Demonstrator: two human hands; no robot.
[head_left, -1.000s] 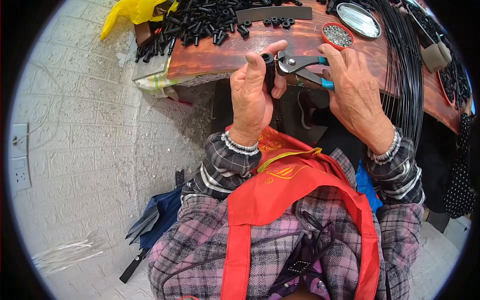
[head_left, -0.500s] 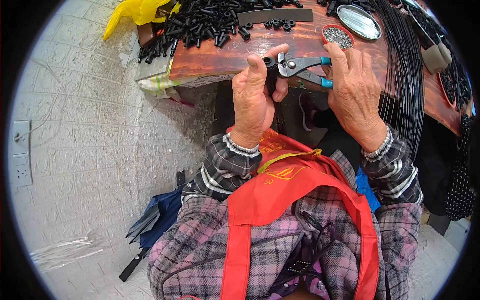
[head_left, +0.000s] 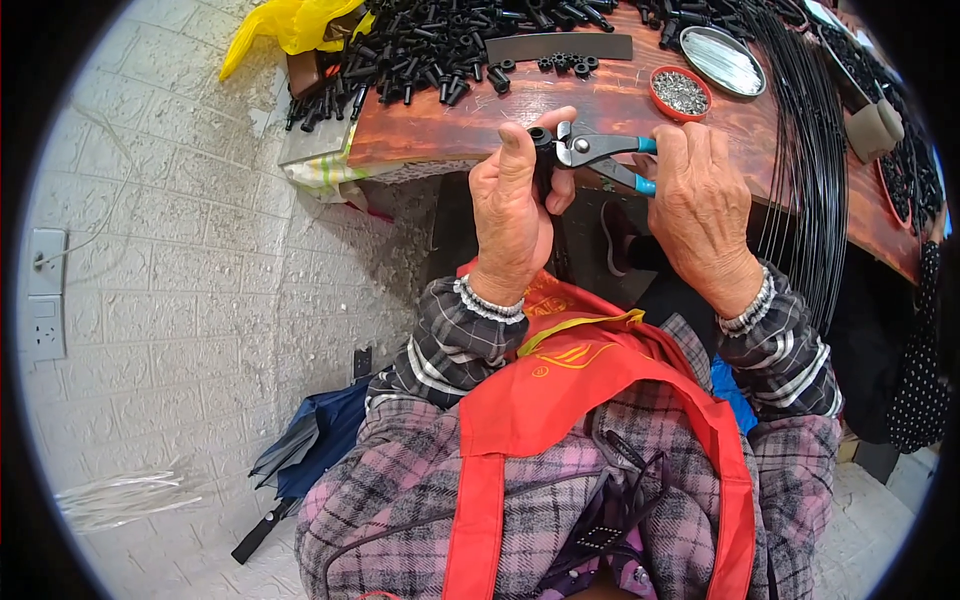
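Observation:
Closed around a black tubular plastic part point(head_left: 542, 160) is my left hand point(head_left: 512, 205), with the part's round end facing up between thumb and fingers. My right hand point(head_left: 702, 205) grips a pair of cutting pliers point(head_left: 598, 150) with teal-tipped handles. The pliers' jaws meet the side of the black part near its top, close to my left fingertips. Just what lies between the jaws is too small to make out. Both hands are held over the near edge of the wooden table point(head_left: 430, 130).
A heap of black plastic parts point(head_left: 430, 50) covers the table's far left, beside a dark flat strip point(head_left: 560, 46). At the right are a red dish of metal bits point(head_left: 680, 93), an oval tray of silvery pieces point(head_left: 722, 60) and long black rods point(head_left: 810, 150). A folded umbrella point(head_left: 310, 440) leans at the wall.
The pliers' handles have come closer together as my right hand squeezes. The whole view has shifted slightly; my left hand still holds the black part.

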